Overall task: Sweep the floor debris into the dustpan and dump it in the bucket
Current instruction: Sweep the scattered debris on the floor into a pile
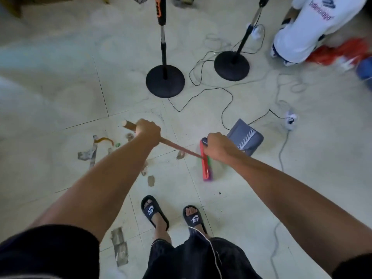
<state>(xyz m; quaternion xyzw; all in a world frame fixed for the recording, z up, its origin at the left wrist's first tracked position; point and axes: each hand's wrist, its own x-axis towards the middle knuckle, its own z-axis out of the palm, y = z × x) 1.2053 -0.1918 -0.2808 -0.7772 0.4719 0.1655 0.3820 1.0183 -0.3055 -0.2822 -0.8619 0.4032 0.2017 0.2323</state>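
Note:
My left hand (148,130) is shut on the upper end of a wooden broom handle (177,147). The handle slants down to a red broom head (205,166) with green and purple bristles, resting on the tiled floor. My right hand (218,146) grips a dark handle that leads to the grey dustpan (246,135), which sits on the floor just right of the broom head. Scraps of paper and tape (88,154) lie scattered left of the broom, one small piece (151,180) nearer my feet, another strip (119,246) at lower left. No bucket shows clearly.
Two black stands with round bases (165,81) (231,66) rise ahead. Black and white cables (223,105) loop across the floor to a white plug (290,120). Another person in a white shirt (306,31) crouches at top right by a red bag (338,53). My sandalled feet (155,210) stand below.

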